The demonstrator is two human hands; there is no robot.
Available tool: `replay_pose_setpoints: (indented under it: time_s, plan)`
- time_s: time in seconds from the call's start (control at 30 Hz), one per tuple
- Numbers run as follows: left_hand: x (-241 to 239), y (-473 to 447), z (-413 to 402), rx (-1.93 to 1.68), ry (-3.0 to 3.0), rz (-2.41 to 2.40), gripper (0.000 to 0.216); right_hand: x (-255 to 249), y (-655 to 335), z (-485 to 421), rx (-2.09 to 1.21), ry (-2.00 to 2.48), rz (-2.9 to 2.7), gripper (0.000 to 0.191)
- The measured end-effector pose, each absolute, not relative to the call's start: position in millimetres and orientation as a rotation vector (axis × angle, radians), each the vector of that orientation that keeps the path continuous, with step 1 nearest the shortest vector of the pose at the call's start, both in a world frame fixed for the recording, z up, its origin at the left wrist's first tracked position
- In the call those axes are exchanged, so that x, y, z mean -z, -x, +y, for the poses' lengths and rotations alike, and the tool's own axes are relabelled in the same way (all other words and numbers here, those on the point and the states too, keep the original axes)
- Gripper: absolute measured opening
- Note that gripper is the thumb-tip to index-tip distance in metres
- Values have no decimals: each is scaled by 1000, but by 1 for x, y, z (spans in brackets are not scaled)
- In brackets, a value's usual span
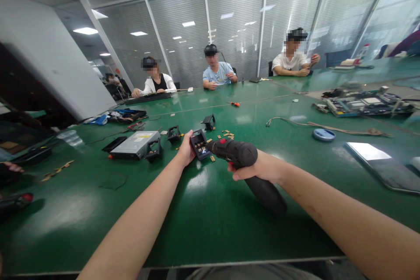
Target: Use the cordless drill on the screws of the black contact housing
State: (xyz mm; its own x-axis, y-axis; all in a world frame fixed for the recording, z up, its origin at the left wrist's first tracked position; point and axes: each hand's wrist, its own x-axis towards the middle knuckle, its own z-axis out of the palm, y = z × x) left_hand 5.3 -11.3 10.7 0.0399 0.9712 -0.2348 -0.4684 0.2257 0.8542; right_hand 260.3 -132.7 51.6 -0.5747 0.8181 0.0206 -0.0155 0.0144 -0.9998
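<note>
My left hand point(185, 151) grips a small black plastic bracket point(200, 144) and holds it on the green table point(203, 214). My right hand point(259, 168) is wrapped round a black electric screwdriver point(236, 152), whose tip points left at the bracket. Small gold-coloured metal pieces point(227, 133) lie scattered just beyond the bracket. Two similar black brackets point(173, 133) point(208, 121) stand a little farther back.
A grey drive unit point(134, 144) lies left of my hand. Circuit boards point(364, 105), a cable point(295, 121), a blue round lid point(323, 134) and a flat panel point(380, 162) lie at right. Three people sit at the table's far side. Another person's hand point(11, 167) shows at left.
</note>
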Motion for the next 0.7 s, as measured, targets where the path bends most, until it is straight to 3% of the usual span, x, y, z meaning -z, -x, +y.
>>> replay_pose_setpoints:
  time_s: [0.3, 0.7]
  plan:
    - [-6, -3, -8, -1196, -724, 969, 41, -49, -260, -131, -1606, 823, -1672, 65]
    - [-11, -5, -14, -1217, -703, 985, 44, -53, -259, -133, -1626, 823, -1660, 53]
